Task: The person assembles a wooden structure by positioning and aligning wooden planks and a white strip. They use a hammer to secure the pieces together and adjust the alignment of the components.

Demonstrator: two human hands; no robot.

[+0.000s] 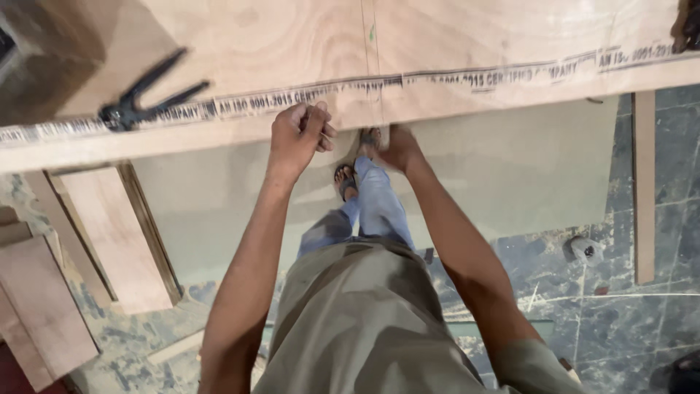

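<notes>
Plywood sheet (437, 58), pale and grained, is laid flat across the top of the view as a work surface, with its near edge running from left to right. A band of black stamped lettering is printed along that edge, slanting slightly upward toward the right; a thin pencil line is seen crossing the sheet near its middle. The left hand (299, 135) is curled into a closed grip at the sheet's near edge, fingers folded together against the wood; whether anything small is pinched inside cannot be told. The right hand (397, 149) is placed just beside it, under the edge, with its fingers hidden by the sheet, so its grip cannot be judged. Black pincers (142, 98) are laid on the sheet well to the left, handles spread. Below, a greenish board (510, 168) is spread on the dark marbled floor (627, 328), with wooden offcuts (109, 233) stacked at the left and a narrow wooden strip (643, 190) at the right.
</notes>
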